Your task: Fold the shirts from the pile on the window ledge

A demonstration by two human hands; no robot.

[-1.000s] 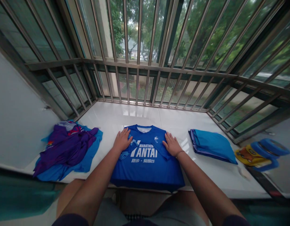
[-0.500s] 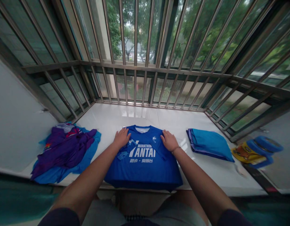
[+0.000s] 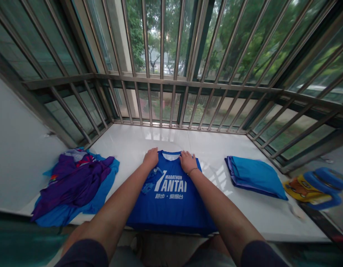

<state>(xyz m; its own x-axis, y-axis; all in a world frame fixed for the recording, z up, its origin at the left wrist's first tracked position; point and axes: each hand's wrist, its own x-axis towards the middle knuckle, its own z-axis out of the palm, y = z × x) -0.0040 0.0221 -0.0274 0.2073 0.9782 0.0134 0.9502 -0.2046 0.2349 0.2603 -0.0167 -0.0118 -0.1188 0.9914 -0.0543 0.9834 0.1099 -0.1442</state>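
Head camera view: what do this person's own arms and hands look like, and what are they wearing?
The left hand and right hand are bare, without gloves. Dark navy fabric sleeves show at the bottom of the view, and a thin gold-coloured bracelet circles the right wrist.

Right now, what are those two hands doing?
Left hand: on the blue marathon T-shirt; open or gripping, cannot tell.
Right hand: also on the T-shirt; open or gripping, cannot tell.

Soft daylight from the window (image 3: 170,37) — sill (image 3: 160,135) glare, warped edges.
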